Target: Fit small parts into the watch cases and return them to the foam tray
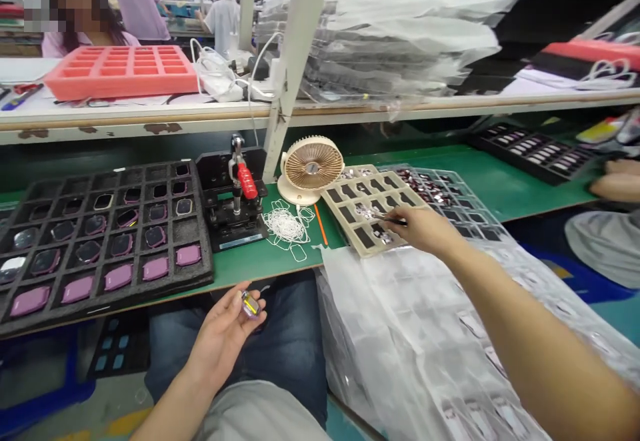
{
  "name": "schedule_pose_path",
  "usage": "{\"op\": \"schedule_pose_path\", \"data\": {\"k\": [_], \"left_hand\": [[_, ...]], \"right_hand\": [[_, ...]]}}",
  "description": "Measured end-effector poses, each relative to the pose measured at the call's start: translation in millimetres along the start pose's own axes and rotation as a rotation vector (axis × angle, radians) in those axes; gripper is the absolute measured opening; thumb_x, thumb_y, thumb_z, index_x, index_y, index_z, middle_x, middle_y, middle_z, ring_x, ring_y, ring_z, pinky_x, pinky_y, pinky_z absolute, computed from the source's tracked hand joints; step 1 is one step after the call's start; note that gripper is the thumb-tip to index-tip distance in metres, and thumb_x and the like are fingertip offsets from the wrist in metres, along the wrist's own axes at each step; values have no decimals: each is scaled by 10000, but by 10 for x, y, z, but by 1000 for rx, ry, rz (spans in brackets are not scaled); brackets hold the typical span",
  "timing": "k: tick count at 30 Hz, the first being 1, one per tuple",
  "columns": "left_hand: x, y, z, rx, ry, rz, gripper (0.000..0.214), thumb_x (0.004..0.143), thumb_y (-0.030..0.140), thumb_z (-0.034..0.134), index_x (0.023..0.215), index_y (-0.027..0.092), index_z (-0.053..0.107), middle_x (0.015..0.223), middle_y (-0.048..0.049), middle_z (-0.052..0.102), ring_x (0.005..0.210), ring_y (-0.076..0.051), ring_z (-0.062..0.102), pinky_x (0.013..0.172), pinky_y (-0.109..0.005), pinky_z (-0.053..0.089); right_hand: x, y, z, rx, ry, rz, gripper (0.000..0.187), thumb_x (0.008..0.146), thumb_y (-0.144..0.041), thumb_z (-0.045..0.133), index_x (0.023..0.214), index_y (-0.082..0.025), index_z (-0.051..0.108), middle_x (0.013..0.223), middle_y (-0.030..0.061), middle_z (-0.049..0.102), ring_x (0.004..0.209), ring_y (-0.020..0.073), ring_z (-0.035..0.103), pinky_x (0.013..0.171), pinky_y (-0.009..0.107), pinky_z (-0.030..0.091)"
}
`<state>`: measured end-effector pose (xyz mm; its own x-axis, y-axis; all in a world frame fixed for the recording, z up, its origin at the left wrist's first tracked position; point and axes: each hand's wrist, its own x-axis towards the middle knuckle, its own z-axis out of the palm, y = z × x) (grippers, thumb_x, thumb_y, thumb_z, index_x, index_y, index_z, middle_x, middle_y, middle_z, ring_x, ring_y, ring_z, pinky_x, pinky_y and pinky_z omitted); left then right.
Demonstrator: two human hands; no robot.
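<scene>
My left hand (225, 334) is low over my lap, fingers pinched on a small purple watch case (250, 305). My right hand (417, 227) reaches out over a beige compartment tray (357, 244) of small parts and holds thin tweezers (387, 218), their tip in one of the tray's cells. A black foam tray (193, 227) at the left holds several purple watch cases in its cells. A black press jig with a red handle (235, 201) stands between the two trays.
A small beige fan (310, 167) stands behind the beige tray, a tangle of white rings (287, 227) in front of it. A clear parts tray (450, 194) lies to the right. Stacked clear plastic sheets (425, 334) cover my right. Another person's hand (617, 181) rests at far right.
</scene>
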<state>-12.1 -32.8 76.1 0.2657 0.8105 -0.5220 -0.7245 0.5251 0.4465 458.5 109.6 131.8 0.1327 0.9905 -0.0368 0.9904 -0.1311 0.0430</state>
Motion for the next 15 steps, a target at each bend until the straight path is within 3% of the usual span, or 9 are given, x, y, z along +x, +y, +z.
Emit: {"op": "schedule_pose_path", "data": {"k": [2, 4, 6, 9, 12, 15], "left_hand": [[8, -5, 47, -34, -8, 50, 302, 871, 256, 859, 1131, 119, 793, 1141, -153, 790, 1099, -278, 754, 1038, -454, 602], [17, -30, 108, -49, -21, 92, 260, 867, 268, 865, 1075, 127, 801, 1113, -131, 786, 1114, -272, 743, 1081, -481, 580], [19, -64, 178, -41, -31, 131, 235, 855, 268, 875, 1039, 141, 802, 1091, -112, 783, 1109, -263, 740, 1095, -496, 570], [0, -100, 261, 0, -26, 196, 233, 830, 259, 896, 1020, 163, 800, 1091, -96, 779, 1092, -234, 736, 1059, -433, 589], [-38, -114, 277, 43, -14, 249, 245, 815, 248, 907, 1025, 183, 798, 1109, -88, 779, 1086, -204, 734, 1008, -343, 597], [-66, -129, 241, 71, -13, 288, 268, 793, 237, 921, 1028, 198, 798, 1123, -84, 781, 1080, -200, 738, 1005, -331, 593]], "right_hand": [[-214, -329, -97, 94, 137, -30, 300, 961, -470, 664, 1069, -220, 789, 1001, 126, 816, 880, 310, 752, 715, 365, 538], [-576, -849, -168, 384, 297, -245, 227, 991, -415, 668, 1043, -228, 786, 1021, 104, 816, 908, 272, 766, 783, 362, 583], [-999, -1451, -190, 659, 285, -562, 125, 1016, -320, 667, 1023, -240, 762, 986, 66, 809, 890, 216, 770, 808, 331, 611], [-1506, -2176, -138, 851, 288, -778, 112, 1018, -206, 682, 1115, -238, 727, 1001, 53, 793, 889, 171, 768, 775, 283, 630], [-1708, -2470, -44, 852, 368, -839, 178, 1004, -139, 687, 1166, -213, 699, 1037, 60, 787, 901, 159, 773, 746, 259, 625], [-1710, -2494, 24, 812, 415, -851, 145, 1001, -134, 695, 1134, -193, 688, 1015, 58, 787, 852, 151, 772, 706, 252, 608]]}}
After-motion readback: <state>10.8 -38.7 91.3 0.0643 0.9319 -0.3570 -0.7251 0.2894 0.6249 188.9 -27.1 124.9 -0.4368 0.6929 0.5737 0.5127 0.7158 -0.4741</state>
